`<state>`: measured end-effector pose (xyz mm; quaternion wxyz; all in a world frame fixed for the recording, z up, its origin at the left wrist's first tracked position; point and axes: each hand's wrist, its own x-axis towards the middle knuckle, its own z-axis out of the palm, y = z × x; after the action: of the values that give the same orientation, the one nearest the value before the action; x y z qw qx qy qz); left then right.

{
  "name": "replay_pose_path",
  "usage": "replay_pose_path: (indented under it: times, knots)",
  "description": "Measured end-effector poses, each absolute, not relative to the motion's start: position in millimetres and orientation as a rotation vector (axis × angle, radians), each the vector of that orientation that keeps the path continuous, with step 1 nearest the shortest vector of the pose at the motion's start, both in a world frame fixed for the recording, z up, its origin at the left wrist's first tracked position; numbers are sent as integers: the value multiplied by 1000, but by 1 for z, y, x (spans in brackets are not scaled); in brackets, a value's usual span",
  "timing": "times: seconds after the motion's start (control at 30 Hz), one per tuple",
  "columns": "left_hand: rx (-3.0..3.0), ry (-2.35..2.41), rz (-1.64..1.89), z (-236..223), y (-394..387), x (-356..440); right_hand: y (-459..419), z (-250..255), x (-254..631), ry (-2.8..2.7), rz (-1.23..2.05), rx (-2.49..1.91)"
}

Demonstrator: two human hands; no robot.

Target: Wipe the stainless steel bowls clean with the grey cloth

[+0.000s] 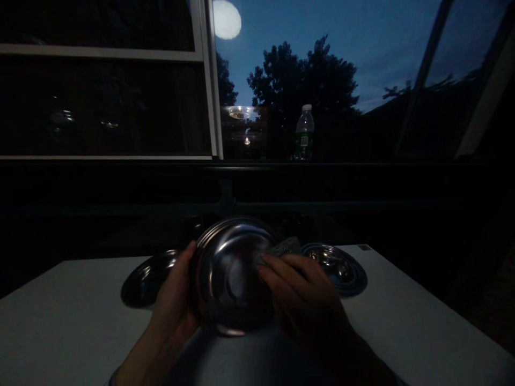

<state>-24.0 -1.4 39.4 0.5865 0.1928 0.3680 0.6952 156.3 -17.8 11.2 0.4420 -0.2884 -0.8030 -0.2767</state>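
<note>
Steel bowl (237, 284) tipped up at lower centre, between both hands
Left hand (175, 300) has its left rim clamped, right hand (303, 284) pinches a crumpled cloth (286, 246) against its right side, so both are pretty much equally near. It's round, no long axis. Plastic bottle (304, 131) at upper right: green label, can't read it.

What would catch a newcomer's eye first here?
Probably the shiny metal bowl at lower centre, gripped by the left hand while the right hand presses a crumpled cloth or wrap to it. Next, the bright white disc at the top, against dusky sky.
</note>
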Motion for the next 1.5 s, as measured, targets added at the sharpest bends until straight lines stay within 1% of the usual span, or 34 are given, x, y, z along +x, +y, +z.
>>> replay_pose_path:
  times: [0.13,0.3,0.5,0.8,0.87,1.03,1.1,1.17,1.23,1.3,1.43,1.5]
  knots:
    - [474,846,1636,38,0,-24,-16,11,158,-2001,-693,-706]
    - [452,902,1505,30,-2,-15,-12,12,158,-1981,-658,-699]
    - [466,914,1435,22,-4,-8,-20,6,144,-2075,-532,-568]
    - [443,864,1477,31,0,-17,-30,3,131,-2174,-463,-388]
    - [452,843,1484,31,1,-17,-22,4,137,-2226,-493,-431]
    - [436,882,1559,28,2,-15,5,-7,152,-2190,-589,-796]
    - [421,889,1593,27,3,-15,6,-15,148,-2171,-611,-760]
    - [410,893,1595,27,3,-15,1,-20,141,-2186,-628,-581]
    - [412,902,1572,26,3,-16,-6,-18,136,-2261,-563,-535]
    - [419,911,1554,26,2,-16,-10,-13,138,-2271,-529,-537]
    - [402,908,1573,26,3,-13,-9,-12,138,-2215,-494,-741]
    - [372,923,1567,28,5,-12,-12,-19,127,-2202,-509,-651]
